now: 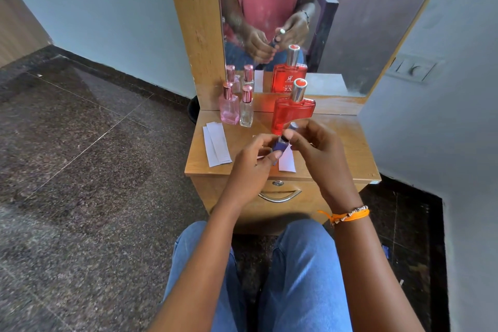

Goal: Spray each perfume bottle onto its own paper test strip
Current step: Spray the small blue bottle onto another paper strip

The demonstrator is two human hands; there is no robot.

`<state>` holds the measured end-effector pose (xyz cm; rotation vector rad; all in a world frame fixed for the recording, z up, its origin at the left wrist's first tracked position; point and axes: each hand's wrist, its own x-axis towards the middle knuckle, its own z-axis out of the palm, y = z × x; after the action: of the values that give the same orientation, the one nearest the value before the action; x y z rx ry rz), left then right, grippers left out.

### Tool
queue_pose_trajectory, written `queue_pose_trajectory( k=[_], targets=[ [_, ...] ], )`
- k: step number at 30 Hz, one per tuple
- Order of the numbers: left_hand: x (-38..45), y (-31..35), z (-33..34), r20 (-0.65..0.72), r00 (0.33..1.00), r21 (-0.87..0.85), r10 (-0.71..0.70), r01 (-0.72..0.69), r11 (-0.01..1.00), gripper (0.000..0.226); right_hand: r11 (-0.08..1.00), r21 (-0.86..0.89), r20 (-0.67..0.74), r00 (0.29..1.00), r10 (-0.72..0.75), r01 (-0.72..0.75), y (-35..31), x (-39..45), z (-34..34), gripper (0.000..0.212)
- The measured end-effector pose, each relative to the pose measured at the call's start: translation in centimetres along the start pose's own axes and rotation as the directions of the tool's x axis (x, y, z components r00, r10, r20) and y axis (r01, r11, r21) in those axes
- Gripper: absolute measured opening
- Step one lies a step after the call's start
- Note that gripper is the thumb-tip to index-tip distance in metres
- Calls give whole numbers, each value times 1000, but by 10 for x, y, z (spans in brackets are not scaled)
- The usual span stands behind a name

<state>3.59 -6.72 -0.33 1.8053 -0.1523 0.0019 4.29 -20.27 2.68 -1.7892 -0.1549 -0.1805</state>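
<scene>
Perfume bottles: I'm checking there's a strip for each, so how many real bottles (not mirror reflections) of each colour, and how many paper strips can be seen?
Pink bottle: 1
Clear bottle: 1
Red bottle: 1
Blue bottle, held in both hands: 1
Bottles total: 4
Paper strips: 3 visible, 2 at left, 1 under the hands; more may be hidden.

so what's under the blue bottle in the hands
A white paper test strip lies on the wooden dresser top, under the small blue perfume bottle held by the left hand and right hand. Its far end is covered.
</scene>
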Motion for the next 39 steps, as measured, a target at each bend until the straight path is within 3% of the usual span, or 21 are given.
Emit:
queue_pose_trajectory(
  k=[2, 4, 6, 13, 20, 25, 28, 30, 32, 34, 36, 39],
  targets=[
    [-4, 2, 2, 65, 996, -87, -53, 59, 994, 22, 997, 78, -15, 1000, 18, -16, -1, 0, 1, 5],
    [-8, 7, 6, 114, 987, -280, -114, 142, 949, 24, 991, 132, 6, 1000, 25, -26, -3, -1, 4, 7],
    [-11, 11, 10, 102, 986, -415, -134, 164, 895, 25, 984, 173, 45, 998, 42, -49, -4, -1, 6, 8],
    [-14, 17, 9, -11, 995, -322, -95, 87, 943, 30, 959, 281, 49, 999, 21, -34, -8, -3, 7, 9],
    [-11, 22, 10, 11, 1000, -361, -14, 17, 932, 30, 941, 336, 74, 996, -53, 25, -15, 0, 5, 6],
    [-7, 23, 6, 151, 989, -536, 1, 81, 840, 31, 938, 344, 107, 992, -67, 26, -25, 4, 2, 12],
    [-16, 14, 5, 316, 949, -627, 11, 201, 752, 35, 919, 373, -29, 992, -126, 128, -38, 18, -18, 12],
    [-22, 9, 9, 328, 945, -603, -19, 225, 765, 35, 924, 328, -77, 980, -182, 197, -40, 23, -32, 15],
    [-21, 10, 14, 273, 961, -567, -33, 188, 802, 32, 961, 234, -73, 989, -131, 145, -26, 18, -33, 12],
    [-17, 12, 17, 218, 975, -537, -42, 156, 829, 30, 997, 8, -94, 993, -71, 72, 0, 8, -28, 11],
    [-14, 10, 16, 174, 984, -506, -45, 129, 853, 28, 961, -273, -130, 988, -77, 39, 26, -1, -24, 12],
    [-15, 6, 13, 108, 992, -465, -62, 106, 879, 26, 892, -452, -154, 985, -76, -2, 52, -12, -20, 11]
  ],
)
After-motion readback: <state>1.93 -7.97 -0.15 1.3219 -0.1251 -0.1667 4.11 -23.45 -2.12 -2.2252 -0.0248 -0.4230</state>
